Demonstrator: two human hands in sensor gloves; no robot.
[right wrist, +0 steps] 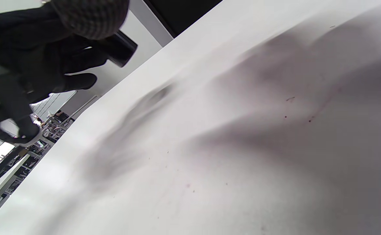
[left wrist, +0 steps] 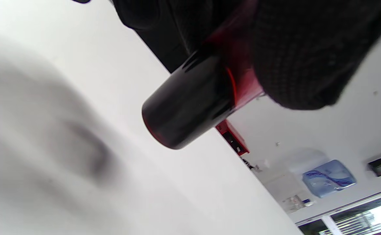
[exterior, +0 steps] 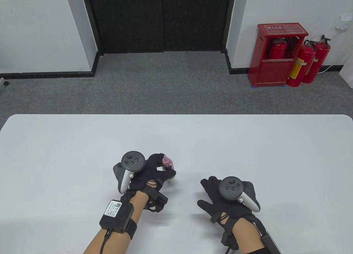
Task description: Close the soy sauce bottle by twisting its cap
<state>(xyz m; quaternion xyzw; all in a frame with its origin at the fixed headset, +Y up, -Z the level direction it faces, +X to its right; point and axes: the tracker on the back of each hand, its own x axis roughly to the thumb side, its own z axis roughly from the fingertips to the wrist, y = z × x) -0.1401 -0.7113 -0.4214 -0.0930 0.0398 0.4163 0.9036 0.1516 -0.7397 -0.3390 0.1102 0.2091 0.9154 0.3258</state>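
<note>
Nearest to me, my right hand (exterior: 220,201) lies at about 5 o'clock on the white rectangular table (exterior: 275,154), palm down with the fingers spread and holding nothing. It is well apart from the bottle.

Further in, at about 6 o'clock and left of centre, my left hand (exterior: 150,174) grips the small dark-glass soy sauce bottle with a red label (left wrist: 190,111), fingers wrapped around the upper body. From the left wrist view the bottle is tilted and its base appears lifted off the table. The table view shows the bottle's pinkish-red plastic top (exterior: 167,161) poking out past the fingers, pointing toward 1 o'clock. I cannot tell whether that is a cap seated on the neck or a bare spout; no separate cap is visible anywhere.

My assessment of handling: the bottle is small and probably light, rigid and smooth, so likely slippery under glove fabric and breakable if dropped. The body is best held firmly around the labelled section. The top is narrow and calls for a fingertip pinch from the right hand, turning while the left resists.

Beyond the table at 1 o'clock stand a red fire-extinguisher cabinet (exterior: 280,55) and two red extinguishers (exterior: 309,61).
</note>
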